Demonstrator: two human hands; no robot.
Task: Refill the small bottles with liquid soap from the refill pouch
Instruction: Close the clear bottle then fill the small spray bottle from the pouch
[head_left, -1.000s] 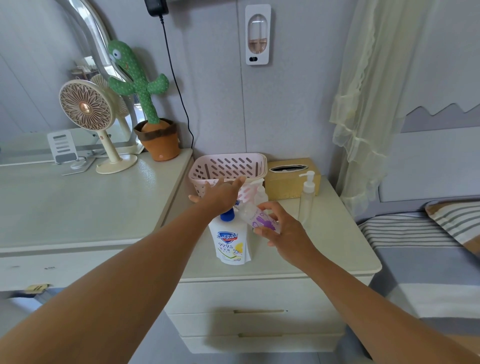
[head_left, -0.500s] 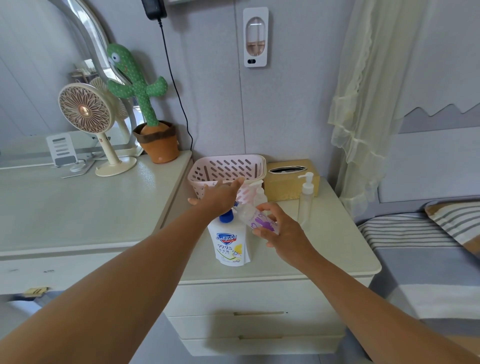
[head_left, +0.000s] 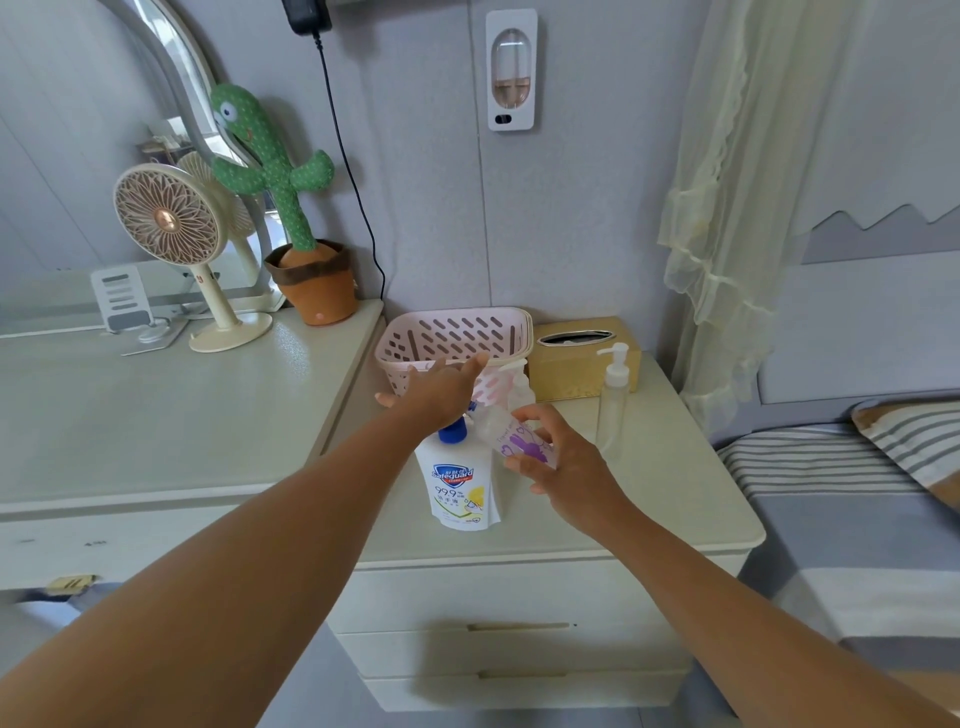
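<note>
Small clear bottle (head_left: 522, 441), purple print: held off the surface, tilted, neck pointing up and left. Right hand (head_left: 566, 467) grips it, fingers and thumb curled round the body.

Left hand (head_left: 441, 389): over the bottle's neck end, back of hand toward the camera, thumb out to the left, index finger reaching toward the basket. The palm side is hidden, so it cannot be told whether this hand grips anything.

Refill pouch (head_left: 460, 493): white, "Safeguard" label, upright on the nightstand (head_left: 649, 499), just left of and below the held bottle. Blue cap (head_left: 452, 432) on, directly under the left wrist.

Behind the hands: a second small bottle with pink print (head_left: 491, 387), partly hidden. Pink slotted basket (head_left: 457, 332) at the back edge, gold tissue box (head_left: 571, 371) beside it on the right, tall clear pump bottle (head_left: 613, 405) in front of the box.

Dresser (head_left: 156, 415) adjoining on the left: desk fan (head_left: 166, 213), plush cactus (head_left: 270, 166) in a pot.
</note>
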